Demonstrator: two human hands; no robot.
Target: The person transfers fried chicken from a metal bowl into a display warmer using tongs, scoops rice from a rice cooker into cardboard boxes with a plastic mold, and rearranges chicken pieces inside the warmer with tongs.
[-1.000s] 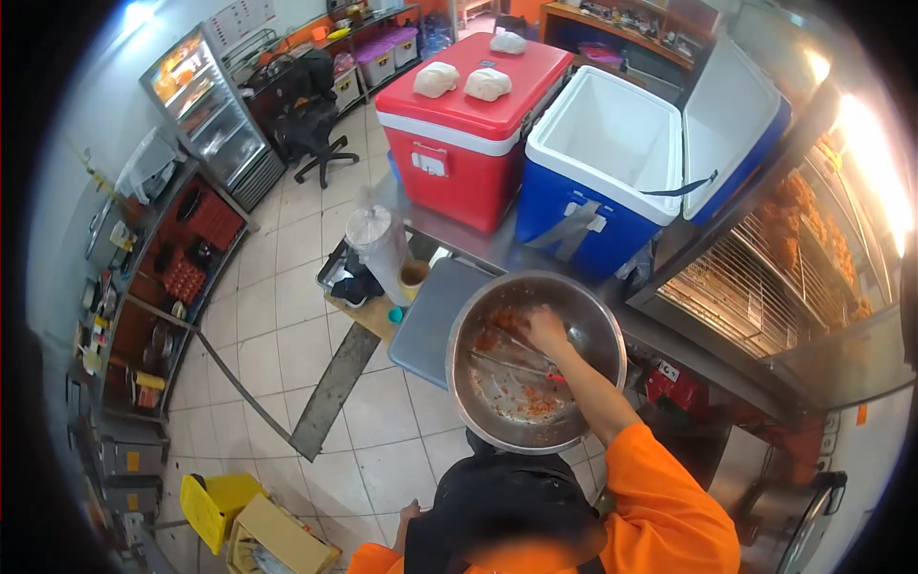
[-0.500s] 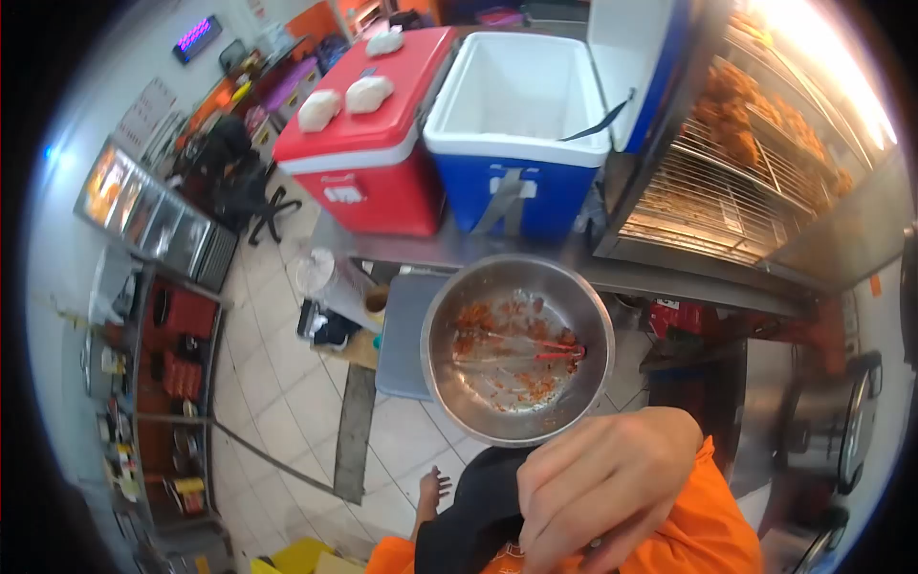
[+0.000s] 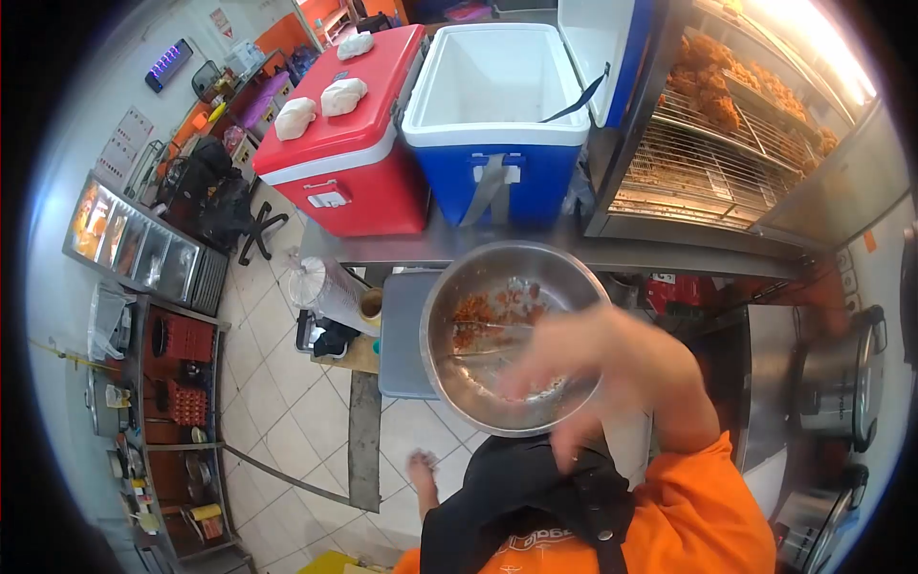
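A large steel bowl (image 3: 449, 397) holds reddish-orange crumbs and scraps (image 3: 478, 316). Metal tongs (image 3: 483, 357) lie in it, their red-handled end hidden behind my right hand (image 3: 598, 368). That hand hangs over the bowl's right side, smeared by motion, with thumb and fingers apart and nothing visible between them. Low at my left side, above the floor tiles, my left hand (image 3: 422, 471) is small and a little blurred. Its fingers look loosely spread and it holds nothing. Under the bowl's left edge is a grey flat-topped surface (image 3: 406, 335).
Behind the bowl, a steel counter (image 3: 382, 251) carries a red cooler (image 3: 344, 182) topped by white bundles and an opened blue cooler (image 3: 497, 182). A lit cabinet (image 3: 708, 163) of fried pieces stands right. Stacked cups in plastic (image 3: 330, 292) are left; a shelf rack (image 3: 182, 411) stands farther left.
My right hand has moved from near my chest forward over the bowl, its fingers opening out, and now covers the tongs' red end. The view has shifted slightly.
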